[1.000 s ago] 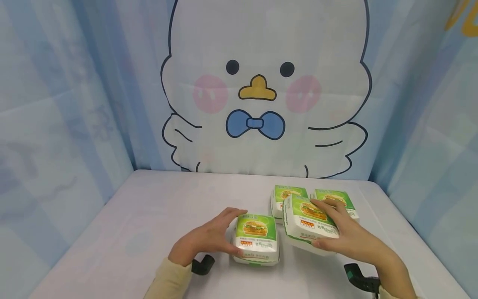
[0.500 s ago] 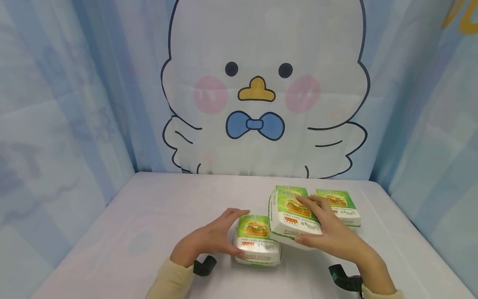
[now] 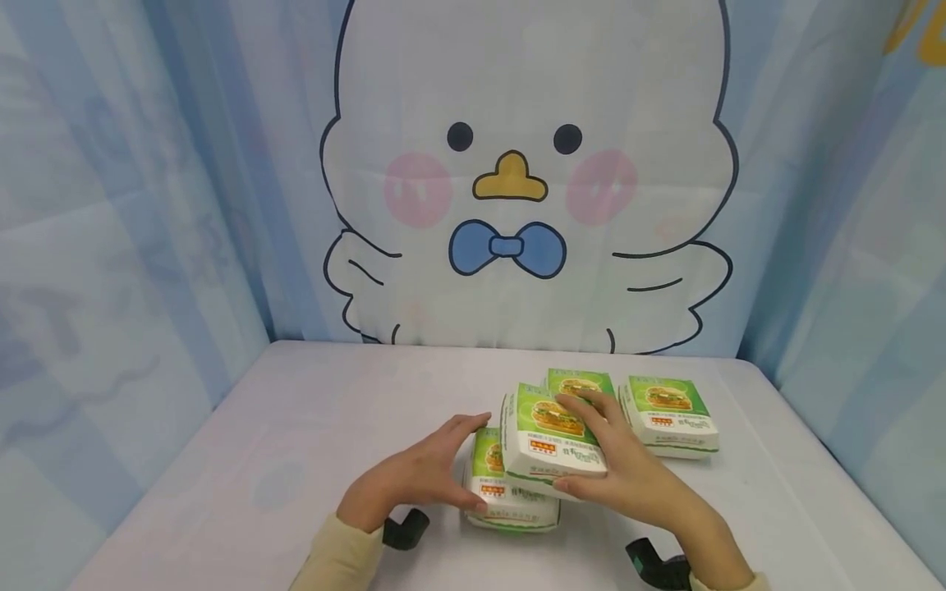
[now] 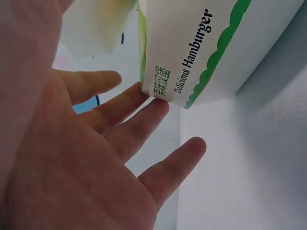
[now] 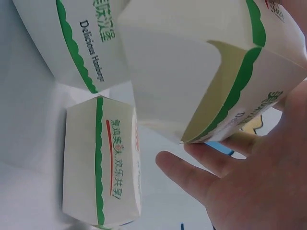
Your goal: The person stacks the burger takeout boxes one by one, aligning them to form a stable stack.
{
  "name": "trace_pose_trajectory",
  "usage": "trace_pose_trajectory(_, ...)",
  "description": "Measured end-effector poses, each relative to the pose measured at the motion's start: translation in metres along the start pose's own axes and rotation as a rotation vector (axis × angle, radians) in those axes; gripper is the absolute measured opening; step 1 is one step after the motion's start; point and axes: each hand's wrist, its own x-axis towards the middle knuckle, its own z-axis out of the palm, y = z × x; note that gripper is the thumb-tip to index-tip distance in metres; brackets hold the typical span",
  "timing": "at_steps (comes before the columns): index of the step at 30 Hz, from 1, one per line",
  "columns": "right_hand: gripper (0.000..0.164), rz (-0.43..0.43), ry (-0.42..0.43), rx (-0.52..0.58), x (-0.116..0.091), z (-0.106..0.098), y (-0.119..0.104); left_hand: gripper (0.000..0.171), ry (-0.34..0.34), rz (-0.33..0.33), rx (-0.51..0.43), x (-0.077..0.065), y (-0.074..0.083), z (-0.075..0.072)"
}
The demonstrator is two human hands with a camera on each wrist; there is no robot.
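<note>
Firstly, one burger box [image 3: 557, 431], held: gripped at its right side between thumb and fingers of the right hand [image 3: 628, 468], underside off the table [image 3: 222, 492], set a little askew. Second box [image 3: 513, 510], standing on the table at centre: the held box lies above it and toward its right and far side, overlapping much of its top in the head view. Left hand [image 3: 421, 476], the nearer to this second box: spread wide along its left side, thumb at the near corner, fingers fairly straight, fingertips touching the box. Long axis: none evident, the boxes being roughly square. Also on the table: a back box [image 3: 580, 380], behind the held one; a side box [image 3: 668, 414], to the right of it. Obscured: most of the second box's top picture; the back box's near part, behind the held box and right hand; left thumb, outside the left wrist view. Uncertain: whether held and second boxes touch; a yellowish patch on the held box's underside.
</note>
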Motion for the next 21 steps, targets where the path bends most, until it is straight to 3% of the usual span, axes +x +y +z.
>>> trace_pose_trajectory(6, 0.091, -0.027, 0.005, 0.027, 0.002, 0.007, -0.007, 0.117, 0.011, -0.016, -0.017, 0.001, 0.000, 0.000)
trace_pose_trajectory(14, 0.088, -0.033, 0.007, 0.006, 0.002, 0.016, -0.016, 0.121, 0.005, 0.052, -0.156, 0.003, -0.004, 0.000)
trace_pose_trajectory(21, 0.085, -0.031, -0.012, 0.011, 0.001, 0.016, -0.018, 0.124, 0.011, 0.074, -0.168, 0.006, -0.005, 0.001)
